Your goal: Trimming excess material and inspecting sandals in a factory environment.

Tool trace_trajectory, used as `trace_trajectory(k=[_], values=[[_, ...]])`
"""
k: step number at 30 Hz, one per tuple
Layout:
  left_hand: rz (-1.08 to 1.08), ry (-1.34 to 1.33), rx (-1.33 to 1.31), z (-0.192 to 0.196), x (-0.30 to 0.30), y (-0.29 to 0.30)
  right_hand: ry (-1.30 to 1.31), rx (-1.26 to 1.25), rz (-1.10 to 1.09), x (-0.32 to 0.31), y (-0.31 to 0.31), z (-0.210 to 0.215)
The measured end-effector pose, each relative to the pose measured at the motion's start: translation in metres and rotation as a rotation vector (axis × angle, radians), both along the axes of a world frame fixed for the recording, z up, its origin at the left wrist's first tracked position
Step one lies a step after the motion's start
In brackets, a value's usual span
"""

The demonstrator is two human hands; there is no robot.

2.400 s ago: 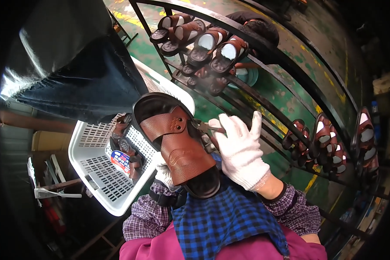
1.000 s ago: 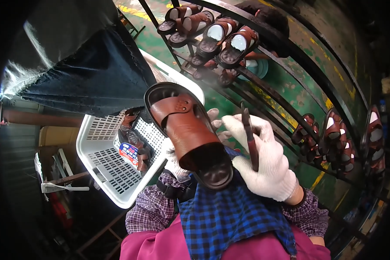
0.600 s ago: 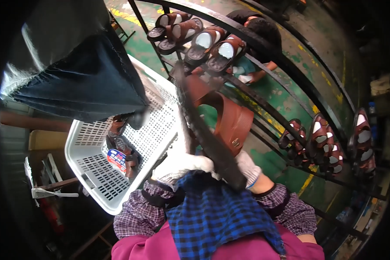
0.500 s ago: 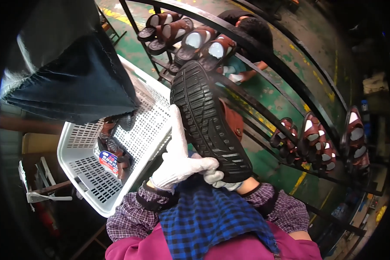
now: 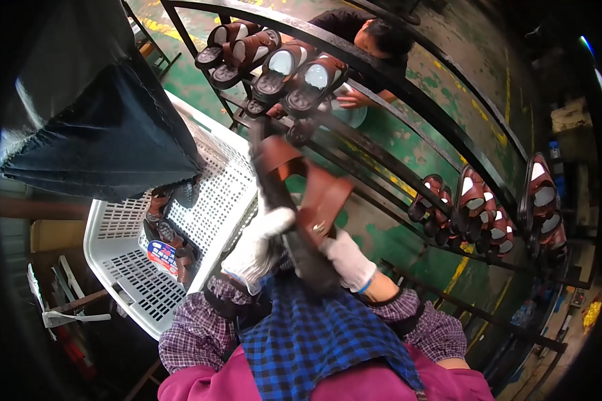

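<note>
A brown leather sandal [image 5: 299, 200] with a black sole is tilted on its side in front of my chest. My left hand [image 5: 257, 246], in a white glove, grips the sole's edge from the left. My right hand [image 5: 346, 259], also in a white glove, holds the sandal's heel end from below on the right. The brown straps face right and the dark sole faces left. My sleeves are checked purple, over a blue checked apron.
A white perforated basket [image 5: 217, 200] at left holds several brown sandals. A black metal rack [image 5: 381, 73] curves across the top, carrying sandals at upper middle [image 5: 281, 67] and at right [image 5: 488, 207]. Another person [image 5: 374, 40] bends behind the rack. A dark cloth [image 5: 87, 113] hangs at upper left.
The sandal has been turned over, from upper side up to sole up and now onto its side. The brush-like tool seen in my right hand earlier is out of sight.
</note>
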State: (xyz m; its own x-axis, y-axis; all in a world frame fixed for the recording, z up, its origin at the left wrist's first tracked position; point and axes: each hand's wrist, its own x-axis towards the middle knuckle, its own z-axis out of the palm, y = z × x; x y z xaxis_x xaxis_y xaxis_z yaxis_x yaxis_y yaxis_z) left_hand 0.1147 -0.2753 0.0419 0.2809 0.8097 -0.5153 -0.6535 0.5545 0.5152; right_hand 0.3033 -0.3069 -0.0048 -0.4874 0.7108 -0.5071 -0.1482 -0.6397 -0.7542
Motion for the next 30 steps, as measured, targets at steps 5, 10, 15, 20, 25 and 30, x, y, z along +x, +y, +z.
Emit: trace_trajectory(k=[5,10,15,20,25,30], values=[[0.108,-0.187,-0.206,-0.006,0.004,-0.005,-0.505,0.628,-0.291,0.010,0.017,0.044],[0.032,-0.247,-0.256,0.008,0.014,0.019,-0.382,0.613,0.021,0.024,0.012,0.058],[-0.053,-0.445,-0.081,-0.054,0.011,0.012,-0.379,0.750,-0.014,0.046,0.001,0.061],[0.107,-0.588,-0.394,-0.114,0.030,0.026,-0.097,-0.085,-0.246,0.038,0.012,0.001],[0.118,-0.168,-0.409,-0.272,0.054,-0.012,0.121,-0.544,-0.391,0.034,0.012,-0.122],[-0.124,0.223,-0.537,-0.355,0.049,-0.053,0.088,-0.654,-0.466,0.042,0.027,-0.303]])
